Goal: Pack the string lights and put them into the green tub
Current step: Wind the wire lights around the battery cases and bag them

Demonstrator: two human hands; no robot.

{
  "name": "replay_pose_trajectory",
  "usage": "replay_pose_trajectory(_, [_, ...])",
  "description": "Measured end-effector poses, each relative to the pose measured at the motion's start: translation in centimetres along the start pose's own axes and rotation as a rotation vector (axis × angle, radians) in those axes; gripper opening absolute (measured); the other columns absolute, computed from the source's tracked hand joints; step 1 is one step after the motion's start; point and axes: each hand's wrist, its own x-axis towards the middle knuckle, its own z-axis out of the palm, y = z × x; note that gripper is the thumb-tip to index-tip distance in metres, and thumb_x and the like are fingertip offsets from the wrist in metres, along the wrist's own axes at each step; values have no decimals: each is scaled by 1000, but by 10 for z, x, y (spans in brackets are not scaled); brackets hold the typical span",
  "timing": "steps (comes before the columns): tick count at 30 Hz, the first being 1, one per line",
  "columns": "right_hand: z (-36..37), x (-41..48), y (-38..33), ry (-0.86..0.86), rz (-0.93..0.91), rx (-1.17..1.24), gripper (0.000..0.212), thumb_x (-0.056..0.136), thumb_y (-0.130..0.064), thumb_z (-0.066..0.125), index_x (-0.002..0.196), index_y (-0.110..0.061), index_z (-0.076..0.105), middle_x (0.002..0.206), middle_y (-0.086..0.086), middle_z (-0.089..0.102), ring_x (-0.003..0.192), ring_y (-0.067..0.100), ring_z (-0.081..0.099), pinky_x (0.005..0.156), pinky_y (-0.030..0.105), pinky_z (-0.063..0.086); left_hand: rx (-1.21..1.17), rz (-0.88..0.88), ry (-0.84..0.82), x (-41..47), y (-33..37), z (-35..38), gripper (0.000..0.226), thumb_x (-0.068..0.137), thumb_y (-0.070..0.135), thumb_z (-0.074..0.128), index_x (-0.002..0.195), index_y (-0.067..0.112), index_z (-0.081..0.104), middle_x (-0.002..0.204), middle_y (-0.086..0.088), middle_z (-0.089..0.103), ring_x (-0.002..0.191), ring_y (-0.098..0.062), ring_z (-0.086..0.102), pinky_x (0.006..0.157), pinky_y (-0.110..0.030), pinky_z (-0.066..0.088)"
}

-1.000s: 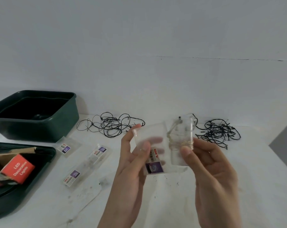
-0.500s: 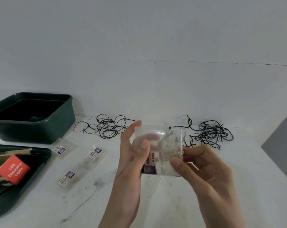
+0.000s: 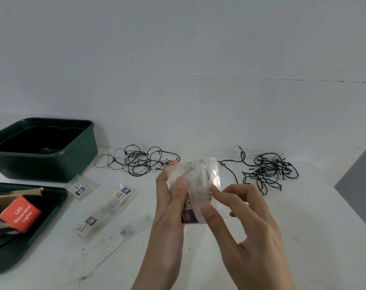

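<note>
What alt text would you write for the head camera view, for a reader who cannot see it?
A person's left hand and right hand pinch a clear bag of string lights above a white table. Behind it lie two black wire tangles; the green tub stands at far left.

Single head-worn wide-angle view looks forward and slightly down across the table (image 3: 303, 237) toward the wall (image 3: 177, 59), close over the left hand (image 3: 167, 210) and right hand (image 3: 249, 237) holding the packet (image 3: 198, 178) at lower centre, tub (image 3: 77, 160) at far left, wall filling the upper half.
</note>
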Motion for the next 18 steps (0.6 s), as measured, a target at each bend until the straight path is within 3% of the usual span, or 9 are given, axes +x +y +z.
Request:
replay_pose_trajectory(5, [6,1,-2,71,-117,-85,46,89,-51,48,95,-12,72,90,-6,54,80,7,49,67,11,39,22,-26,-30,1,-1,1,42,80,52,44,121,42,46,101,3,71,85,-15,68,81,-32,45])
replay_pose_trajectory(9, [11,1,-1,122,-255,-257,45,92,-44,49,88,-6,72,85,6,60,78,17,50,60,30,47,-15,-68,-43,1,-2,2,38,84,49,48,122,42,47,105,7,71,94,-9,68,83,-28,45])
replay_pose_trajectory(12, [15,0,-1,115,-304,-343,47,92,-46,48,90,-7,74,88,10,62,80,23,52,59,35,48,-51,-104,-67,2,-3,2,34,87,45,46,119,38,51,99,8,72,92,-4,68,74,-18,50])
replay_pose_trajectory(15, [18,0,-1,37,-167,-203,48,91,-59,42,93,-23,72,105,5,57,97,19,47,71,32,44,-74,-110,-49,4,-3,-1,40,81,43,45,120,36,52,90,4,72,78,-7,68,69,-22,51])
replay_pose_trajectory(18, [16,-1,0,-53,179,201,50,74,-80,42,93,-43,69,110,-20,49,115,8,45,89,15,35,-128,-107,-33,6,0,-1,44,79,39,49,122,33,50,89,-2,70,72,-12,66,62,-25,52])
